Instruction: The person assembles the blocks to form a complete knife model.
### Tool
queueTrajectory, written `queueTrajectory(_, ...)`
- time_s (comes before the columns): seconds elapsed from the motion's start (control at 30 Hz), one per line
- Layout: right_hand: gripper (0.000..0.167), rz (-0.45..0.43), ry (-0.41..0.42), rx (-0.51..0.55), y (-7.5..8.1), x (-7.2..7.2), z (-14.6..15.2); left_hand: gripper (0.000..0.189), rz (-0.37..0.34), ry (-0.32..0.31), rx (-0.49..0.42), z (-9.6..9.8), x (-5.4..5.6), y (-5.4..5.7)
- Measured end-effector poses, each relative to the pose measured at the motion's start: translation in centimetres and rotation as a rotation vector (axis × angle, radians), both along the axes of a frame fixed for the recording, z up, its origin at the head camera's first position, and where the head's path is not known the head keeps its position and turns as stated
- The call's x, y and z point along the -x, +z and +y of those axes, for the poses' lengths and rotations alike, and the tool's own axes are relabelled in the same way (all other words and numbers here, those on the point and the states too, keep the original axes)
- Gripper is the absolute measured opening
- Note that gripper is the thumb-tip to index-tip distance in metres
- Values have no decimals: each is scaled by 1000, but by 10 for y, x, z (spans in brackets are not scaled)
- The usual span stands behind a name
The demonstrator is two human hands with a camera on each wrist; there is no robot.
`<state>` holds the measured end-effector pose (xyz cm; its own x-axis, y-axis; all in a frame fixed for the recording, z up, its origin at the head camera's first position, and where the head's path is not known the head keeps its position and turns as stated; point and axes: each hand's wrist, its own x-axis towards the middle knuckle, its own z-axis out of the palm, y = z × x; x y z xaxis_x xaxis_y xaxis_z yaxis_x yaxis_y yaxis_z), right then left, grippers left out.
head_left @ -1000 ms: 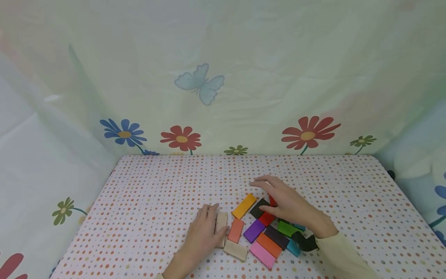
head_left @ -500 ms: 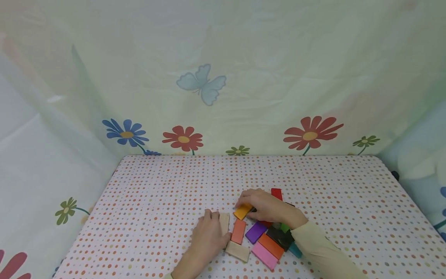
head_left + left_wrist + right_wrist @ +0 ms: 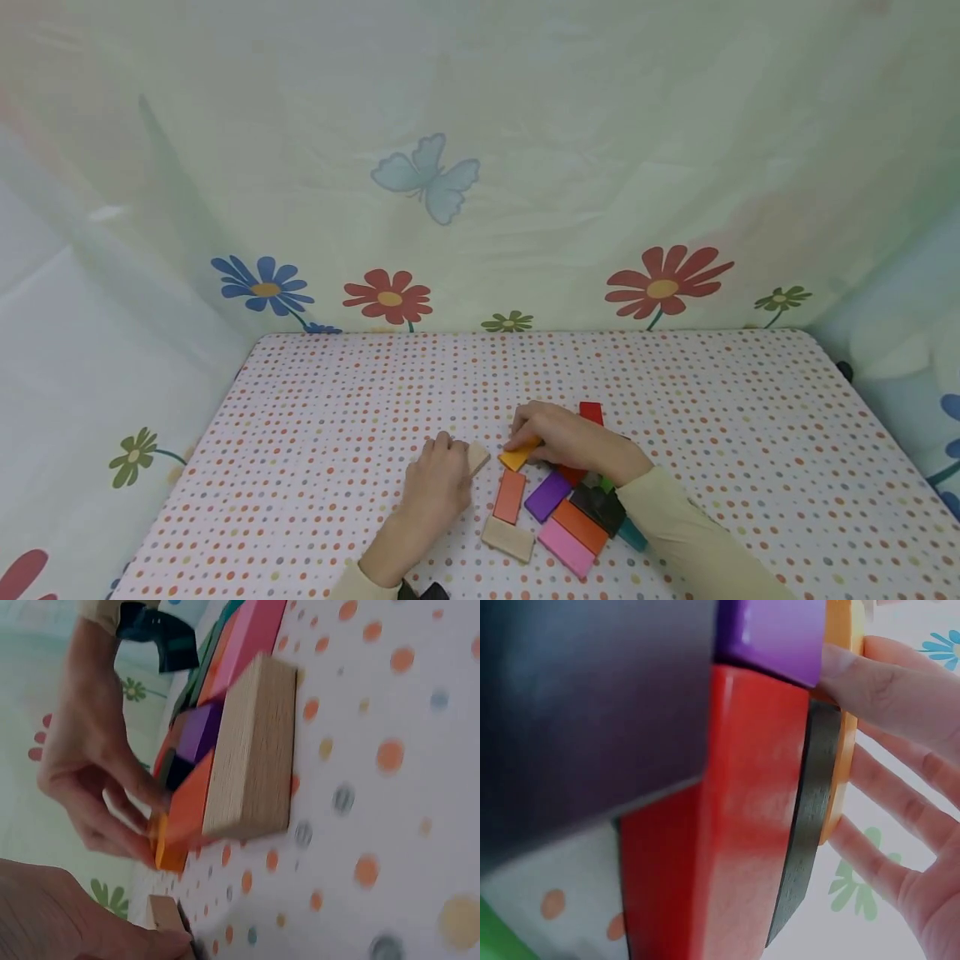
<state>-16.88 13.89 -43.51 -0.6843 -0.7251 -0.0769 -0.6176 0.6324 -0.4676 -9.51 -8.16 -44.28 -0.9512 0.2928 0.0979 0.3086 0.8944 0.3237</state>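
Note:
My left hand (image 3: 438, 482) holds a plain wooden block (image 3: 477, 457), which lies tilted at the left of a cluster of coloured blocks. The thumb presses on that plain block (image 3: 163, 909) in the left wrist view. With its thumb on one side and fingers on the other, my right hand (image 3: 558, 435) grips a yellow block (image 3: 516, 457). A dark green block (image 3: 808, 810) stands right against the yellow block (image 3: 847, 761) in the right wrist view. Below the hands lie a coral block (image 3: 509, 497) and a second plain block (image 3: 507, 539), end against side.
Purple (image 3: 547, 497), orange (image 3: 581, 527) and pink (image 3: 566, 549) blocks lie close together right of the coral one. A red block (image 3: 591, 413) shows behind the right hand, and a teal block (image 3: 632, 535) sits by the sleeve. A dotted cloth (image 3: 337, 417) covers the table.
My right hand has come down and left from above the dark green and red blocks onto the yellow one. The left hand's plain block has turned clockwise and shifted slightly away from me.

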Motion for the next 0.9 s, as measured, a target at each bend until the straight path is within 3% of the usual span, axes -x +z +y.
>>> queueTrajectory(0.1,28,0,7,24,0,1,1,28,56,-23,27,-4,11,-3)
queueTrajectory(0.23,27,9,21,35,2,2,0,30,74,-44,55,-9,29,-6)
queueTrajectory(0.5,27,16,34,11,4,1,-4,30,100,-163,-2,-24,70,-9)
queueTrajectory(0.63,26,8,29,6,4,0,-5,31,60,-236,-41,-32,92,-12)
queueTrajectory(0.73,26,12,21,-2,4,0,-4,34,-24,-269,-148,-36,104,-14)
queueTrajectory(0.9,27,24,21,-16,4,1,-3,33,-125,-319,-298,-42,115,-15)
